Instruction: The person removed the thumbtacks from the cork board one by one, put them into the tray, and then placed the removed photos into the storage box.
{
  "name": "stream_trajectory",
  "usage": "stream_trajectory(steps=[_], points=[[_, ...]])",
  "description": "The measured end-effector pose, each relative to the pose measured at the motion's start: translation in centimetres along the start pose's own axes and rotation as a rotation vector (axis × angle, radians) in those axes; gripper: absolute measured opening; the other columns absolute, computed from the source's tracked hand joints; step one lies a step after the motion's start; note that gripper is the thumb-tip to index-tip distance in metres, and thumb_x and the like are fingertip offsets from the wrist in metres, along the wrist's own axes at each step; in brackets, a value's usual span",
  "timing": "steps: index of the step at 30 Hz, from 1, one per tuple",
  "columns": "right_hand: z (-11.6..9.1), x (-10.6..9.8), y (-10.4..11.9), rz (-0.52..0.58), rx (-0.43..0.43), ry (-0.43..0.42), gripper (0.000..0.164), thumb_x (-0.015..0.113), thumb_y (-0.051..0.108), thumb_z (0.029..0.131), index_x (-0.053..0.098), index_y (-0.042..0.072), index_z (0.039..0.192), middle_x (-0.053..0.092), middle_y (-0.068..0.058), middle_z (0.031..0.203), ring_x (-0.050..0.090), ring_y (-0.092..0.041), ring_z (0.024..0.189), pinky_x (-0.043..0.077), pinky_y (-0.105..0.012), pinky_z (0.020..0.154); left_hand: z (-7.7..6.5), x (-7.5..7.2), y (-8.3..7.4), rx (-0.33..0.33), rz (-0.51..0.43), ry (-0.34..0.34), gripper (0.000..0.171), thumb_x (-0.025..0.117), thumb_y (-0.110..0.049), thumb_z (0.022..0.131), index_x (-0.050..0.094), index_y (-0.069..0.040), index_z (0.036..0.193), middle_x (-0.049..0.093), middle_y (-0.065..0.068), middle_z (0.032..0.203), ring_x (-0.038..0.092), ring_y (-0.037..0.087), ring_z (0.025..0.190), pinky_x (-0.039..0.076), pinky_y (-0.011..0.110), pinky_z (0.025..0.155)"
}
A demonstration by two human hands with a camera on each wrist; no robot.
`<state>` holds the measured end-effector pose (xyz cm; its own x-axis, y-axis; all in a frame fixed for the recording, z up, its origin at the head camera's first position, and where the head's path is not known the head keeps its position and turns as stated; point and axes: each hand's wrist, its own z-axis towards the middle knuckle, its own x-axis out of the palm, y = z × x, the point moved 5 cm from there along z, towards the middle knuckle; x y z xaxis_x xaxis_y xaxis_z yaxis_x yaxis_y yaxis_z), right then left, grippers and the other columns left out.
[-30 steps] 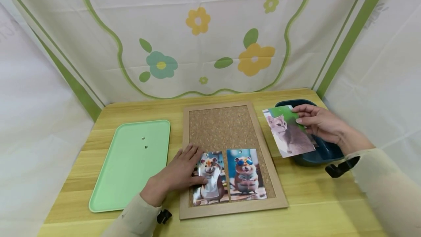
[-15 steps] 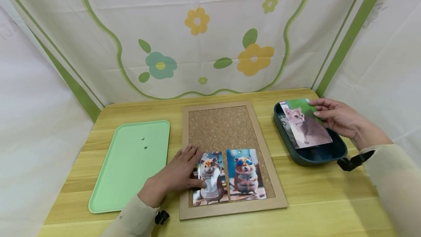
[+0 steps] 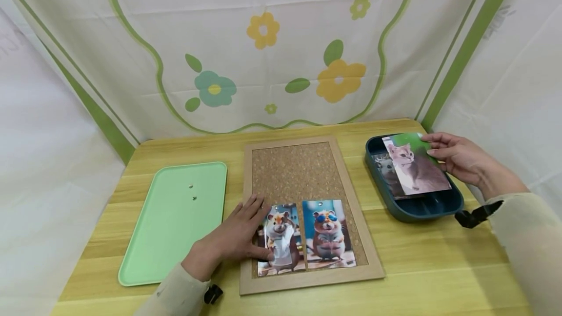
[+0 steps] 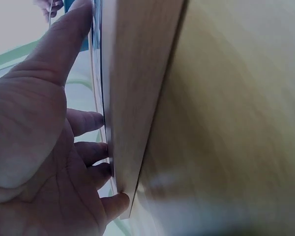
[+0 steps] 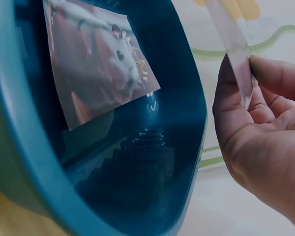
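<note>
Yellow wood-grain table (image 3: 421,262), flower-printed curtain (image 3: 272,67) behind, cat photo (image 3: 417,167) pinched at its upper right edge by the right hand's (image 3: 461,157) thumb and fingers, over a dark blue basin (image 3: 421,217), left hand (image 3: 234,230) loosely extended on the framed corkboard (image 3: 296,169), thumb touching a hamster photo (image 3: 287,243).

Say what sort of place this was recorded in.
Probably a staged tabletop booth: printed cloth hangs behind and to both sides of a wood-grain table, and a corkboard lies on it as a work surface. What lies beyond the cloth isn't visible.
</note>
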<state>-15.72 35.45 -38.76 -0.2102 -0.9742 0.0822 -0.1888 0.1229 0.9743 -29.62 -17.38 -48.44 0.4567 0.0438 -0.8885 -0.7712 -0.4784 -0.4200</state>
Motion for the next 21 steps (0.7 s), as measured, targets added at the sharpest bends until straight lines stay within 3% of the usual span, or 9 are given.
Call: stream_trajectory(steps=[14,21], points=[[0.7,-0.3,-1.0,-0.132,0.069,-0.079,0.032,0.057,0.0,0.107,0.071,0.025,0.123,0.063,0.007,0.101,0.062,-0.009,0.087,0.055,-0.029,0.067,-0.1,0.2,-0.1,-0.003,0.01,-0.014,0.117,0.072,-0.075,0.084,0.023,-0.011,0.169,0.01,0.016,0.177,0.003,0.035,0.165,0.017,0.061,0.13],[1.4,0.2,-1.4,-0.29,0.101,-0.108,0.035,0.06,0.005,0.107,0.069,0.032,0.126,0.053,0.009,0.1,0.056,-0.009,0.087,0.054,-0.029,0.069,-0.3,0.5,0.0,-0.006,0.014,-0.03,0.122,0.07,-0.079,0.083,0.019,-0.01,0.17,0.008,0.016,0.177,0.002,0.035,0.165,0.015,0.061,0.13]])
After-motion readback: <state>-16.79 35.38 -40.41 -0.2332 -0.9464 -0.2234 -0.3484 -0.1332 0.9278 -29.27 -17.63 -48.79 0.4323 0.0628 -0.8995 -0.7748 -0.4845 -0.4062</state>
